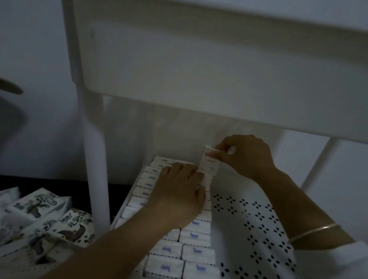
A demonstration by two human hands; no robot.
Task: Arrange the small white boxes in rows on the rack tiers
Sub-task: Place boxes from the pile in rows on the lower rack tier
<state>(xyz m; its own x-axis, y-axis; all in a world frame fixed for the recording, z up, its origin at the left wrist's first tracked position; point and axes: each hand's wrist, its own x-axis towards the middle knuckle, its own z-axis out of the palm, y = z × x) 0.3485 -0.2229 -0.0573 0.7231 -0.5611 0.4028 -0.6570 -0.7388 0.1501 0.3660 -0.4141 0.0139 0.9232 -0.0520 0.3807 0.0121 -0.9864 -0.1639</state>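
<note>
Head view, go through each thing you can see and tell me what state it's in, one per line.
Right hand: pinching one box, raised at the back of the tier.
Held box: upright, above the rows, not yet seated.
Left hand: flat, pressing on the rows.
Rows of boxes: lying flat, filling the tier's left side.
Tier: right side bare, perforated floor showing.
Upper tier: contents hidden.
Printed packs: loosely heaped beside the rack.

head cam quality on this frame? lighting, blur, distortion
Head view: dim and underexposed, with a bluish-grey cast; the upper tier shades the back of the lower tier. Wide-angle bowing bends the rack post. The printed packs at lower left are smeared and soft. Both the left hand and the right hand, holding a small white box, remain readable.
</note>
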